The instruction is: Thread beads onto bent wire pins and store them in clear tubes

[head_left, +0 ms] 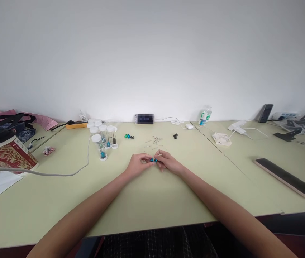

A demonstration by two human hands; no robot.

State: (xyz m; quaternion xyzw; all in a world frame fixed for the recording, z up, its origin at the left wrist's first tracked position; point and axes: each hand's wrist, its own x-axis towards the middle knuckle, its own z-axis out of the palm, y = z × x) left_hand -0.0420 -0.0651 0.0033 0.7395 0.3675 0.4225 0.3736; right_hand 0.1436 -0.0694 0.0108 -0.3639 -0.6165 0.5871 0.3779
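Note:
Both hands meet over the middle of the pale green table (130, 200). My left hand (138, 164) pinches a thin metal piece beside a small blue part (153, 160). The fingertips of my right hand (167, 160) close on the same blue part from the other side. Just beyond the hands lie several thin metal pins (155, 140), loosely scattered. A small cluster of green, blue and black parts (129, 136) is behind my left hand, and some black parts (175, 136) sit behind my right hand.
Several clear tubes with white caps (103, 138) stand at the left, near a cable and a large patterned cup (9, 154). A phone (144, 119) leans on the wall. To the right are a bottle (205, 116), white adapters (222, 139) and a long black pad (289, 177).

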